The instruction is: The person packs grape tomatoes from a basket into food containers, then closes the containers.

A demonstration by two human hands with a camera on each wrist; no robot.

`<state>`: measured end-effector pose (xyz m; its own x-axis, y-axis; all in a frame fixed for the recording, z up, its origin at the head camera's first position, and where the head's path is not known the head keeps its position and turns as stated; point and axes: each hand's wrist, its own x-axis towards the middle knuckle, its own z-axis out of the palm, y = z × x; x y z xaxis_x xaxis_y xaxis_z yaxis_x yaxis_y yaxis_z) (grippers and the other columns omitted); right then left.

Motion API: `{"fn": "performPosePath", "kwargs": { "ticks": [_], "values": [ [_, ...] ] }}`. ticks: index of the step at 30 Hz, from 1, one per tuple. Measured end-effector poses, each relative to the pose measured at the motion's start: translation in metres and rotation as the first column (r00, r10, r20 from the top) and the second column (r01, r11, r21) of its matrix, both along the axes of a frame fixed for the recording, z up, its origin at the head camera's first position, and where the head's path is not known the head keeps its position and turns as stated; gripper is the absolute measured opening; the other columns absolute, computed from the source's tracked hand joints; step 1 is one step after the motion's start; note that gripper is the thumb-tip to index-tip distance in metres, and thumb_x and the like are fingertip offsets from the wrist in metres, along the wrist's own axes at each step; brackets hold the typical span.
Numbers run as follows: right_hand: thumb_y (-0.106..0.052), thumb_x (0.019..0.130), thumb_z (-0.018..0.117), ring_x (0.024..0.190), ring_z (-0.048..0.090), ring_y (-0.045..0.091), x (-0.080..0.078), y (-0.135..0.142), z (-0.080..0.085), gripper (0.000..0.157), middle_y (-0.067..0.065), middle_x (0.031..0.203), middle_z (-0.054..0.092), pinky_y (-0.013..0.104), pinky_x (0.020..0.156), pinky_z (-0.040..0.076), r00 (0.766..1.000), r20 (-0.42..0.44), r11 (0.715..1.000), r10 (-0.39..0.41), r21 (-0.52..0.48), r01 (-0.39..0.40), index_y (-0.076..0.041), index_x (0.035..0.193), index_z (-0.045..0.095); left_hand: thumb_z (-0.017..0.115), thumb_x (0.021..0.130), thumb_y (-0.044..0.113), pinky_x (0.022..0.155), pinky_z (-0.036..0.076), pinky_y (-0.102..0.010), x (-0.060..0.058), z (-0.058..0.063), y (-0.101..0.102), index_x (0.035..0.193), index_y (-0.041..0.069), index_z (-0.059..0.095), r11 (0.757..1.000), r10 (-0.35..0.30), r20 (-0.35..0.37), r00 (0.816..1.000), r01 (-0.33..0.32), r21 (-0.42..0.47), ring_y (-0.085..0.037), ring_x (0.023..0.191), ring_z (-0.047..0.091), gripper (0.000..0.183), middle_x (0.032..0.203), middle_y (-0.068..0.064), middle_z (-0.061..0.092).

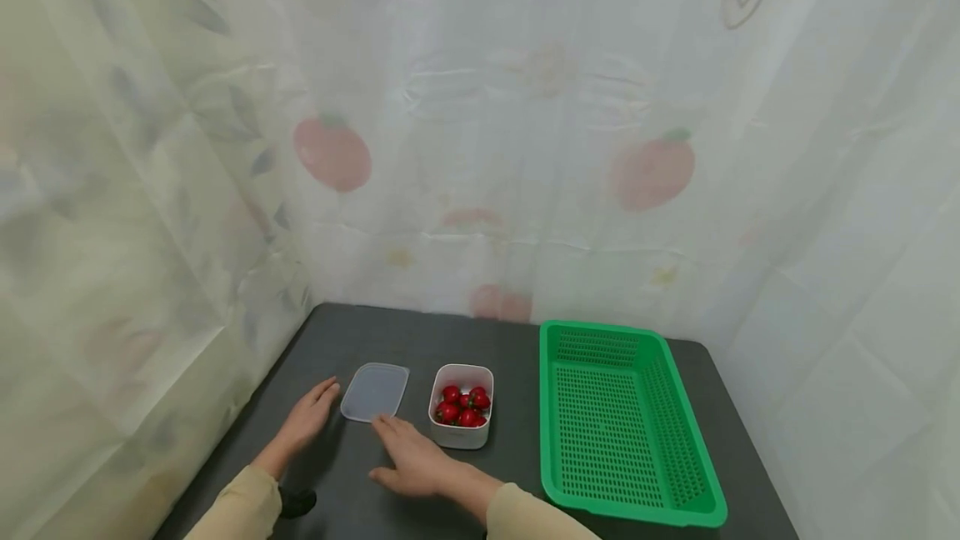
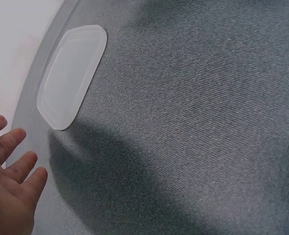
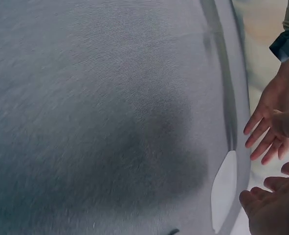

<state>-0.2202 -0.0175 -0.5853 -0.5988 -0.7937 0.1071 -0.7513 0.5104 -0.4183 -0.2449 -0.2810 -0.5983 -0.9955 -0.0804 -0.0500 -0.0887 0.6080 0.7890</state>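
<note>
A translucent plastic lid [image 1: 375,392] lies flat on the dark table, left of a white container [image 1: 461,437] that holds several red cherry tomatoes [image 1: 467,417]. My left hand [image 1: 309,417] hovers just left of the lid with its fingers extended and nothing in it. In the left wrist view the same hand [image 2: 12,181] shows spread fingers, apart from the lid [image 2: 73,76]. My right hand [image 1: 416,458] is over the table in front of the container, fingers straight, fingertips near the lid's front right corner. The right wrist view shows this hand [image 3: 276,205] holding nothing.
A green perforated basket [image 1: 551,440] stands on the right side of the table [image 1: 510,407]. Printed curtains [image 1: 480,190] hang behind the table and along both sides. A dark wrist strap [image 3: 285,45] sits on the left wrist.
</note>
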Motion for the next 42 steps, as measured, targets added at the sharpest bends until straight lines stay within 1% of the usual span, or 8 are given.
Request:
{"fn": "performPosePath", "kwargs": {
  "ticks": [5, 11, 22, 29, 33, 37, 40, 42],
  "values": [
    [-0.039, 0.099, 0.066, 0.148, 0.034, 0.023, -0.004, -0.015, -0.006, 0.077, 0.012, 0.161, 0.037, 0.036, 0.116, 0.033, 0.965, 0.240, 0.987, -0.101, -0.094, 0.127, -0.003, 0.159, 0.032, 0.030, 0.113, 0.040, 0.116, 0.020, -0.063, -0.002, -0.002, -0.002, 0.157, -0.009, 0.027, 1.000, 0.001, 0.026, 1.000, -0.001, 0.005, -0.051, 0.147, 0.020, 0.065, 0.160, -0.034, 0.024],
    [-0.034, 0.097, 0.070, 0.148, 0.033, 0.027, -0.009, -0.030, -0.010, 0.080, 0.015, 0.160, 0.036, 0.041, 0.118, 0.030, 0.842, 0.513, 0.917, -0.166, -0.234, 0.324, 0.000, 0.158, 0.031, 0.028, 0.113, 0.046, 0.116, 0.019, -0.064, -0.007, -0.006, -0.002, 0.158, -0.008, 0.022, 1.000, -0.019, 0.071, 0.997, 0.018, 0.010, -0.052, 0.148, 0.017, 0.071, 0.162, -0.033, 0.020],
    [-0.013, 0.092, 0.070, 0.141, 0.043, 0.039, -0.016, -0.042, -0.019, 0.072, 0.024, 0.153, 0.044, 0.052, 0.115, 0.033, 0.709, 0.659, 0.768, -0.251, -0.310, 0.561, 0.007, 0.153, 0.037, 0.029, 0.113, 0.043, 0.115, 0.020, -0.065, -0.015, 0.000, 0.008, 0.157, -0.011, 0.023, 1.000, -0.008, 0.108, 0.994, 0.007, 0.008, -0.054, 0.147, 0.016, 0.070, 0.160, -0.036, 0.020],
    [0.005, 0.084, 0.059, 0.142, 0.037, 0.044, -0.022, -0.040, -0.023, 0.072, 0.030, 0.152, 0.042, 0.060, 0.114, 0.030, 0.620, 0.770, 0.661, -0.150, -0.388, 0.643, 0.009, 0.152, 0.037, 0.029, 0.113, 0.034, 0.116, 0.020, -0.063, -0.023, 0.000, 0.007, 0.154, -0.016, 0.021, 0.999, -0.024, 0.122, 0.992, 0.019, 0.041, -0.054, 0.147, 0.015, 0.065, 0.159, -0.037, 0.018],
    [0.010, 0.076, 0.053, 0.132, 0.040, 0.042, -0.028, -0.039, -0.024, 0.079, 0.028, 0.155, 0.038, 0.044, 0.094, 0.046, 0.591, 0.802, 0.633, -0.082, -0.417, 0.653, 0.009, 0.153, 0.034, 0.027, 0.112, 0.027, 0.115, 0.026, -0.063, -0.025, 0.001, 0.006, 0.155, -0.017, 0.016, 0.993, -0.051, 0.135, 0.990, 0.036, 0.113, -0.055, 0.145, 0.022, 0.062, 0.161, -0.037, 0.013],
    [0.011, 0.074, 0.052, 0.119, 0.046, 0.039, -0.034, -0.039, -0.026, 0.082, 0.030, 0.157, 0.032, 0.033, 0.073, 0.045, 0.522, 0.853, 0.591, -0.027, -0.407, 0.696, 0.013, 0.153, 0.030, 0.027, 0.112, 0.024, 0.114, 0.029, -0.062, -0.027, 0.001, 0.007, 0.156, -0.015, 0.016, 0.988, -0.050, 0.145, 0.988, 0.027, 0.152, -0.054, 0.144, 0.024, 0.060, 0.163, -0.034, 0.009],
    [0.010, 0.076, 0.052, 0.116, 0.051, 0.037, -0.037, -0.040, -0.029, 0.081, 0.034, 0.158, 0.027, 0.037, 0.081, 0.050, 0.462, 0.887, 0.563, 0.006, -0.385, 0.731, 0.015, 0.154, 0.026, 0.028, 0.111, 0.023, 0.112, 0.032, -0.061, -0.029, 0.000, 0.009, 0.155, -0.016, 0.019, 0.989, -0.049, 0.139, 0.989, 0.028, 0.145, -0.054, 0.145, 0.024, 0.059, 0.163, -0.035, 0.009],
    [0.010, 0.077, 0.051, 0.116, 0.054, 0.038, -0.038, -0.041, -0.031, 0.080, 0.034, 0.157, 0.028, 0.043, 0.091, 0.051, 0.444, 0.896, 0.553, 0.020, -0.380, 0.742, 0.015, 0.153, 0.026, 0.029, 0.111, 0.022, 0.112, 0.033, -0.060, -0.030, -0.002, 0.011, 0.155, -0.016, 0.020, 0.988, -0.042, 0.137, 0.990, 0.021, 0.155, -0.053, 0.146, 0.022, 0.058, 0.163, -0.034, 0.010]
  ]
}}
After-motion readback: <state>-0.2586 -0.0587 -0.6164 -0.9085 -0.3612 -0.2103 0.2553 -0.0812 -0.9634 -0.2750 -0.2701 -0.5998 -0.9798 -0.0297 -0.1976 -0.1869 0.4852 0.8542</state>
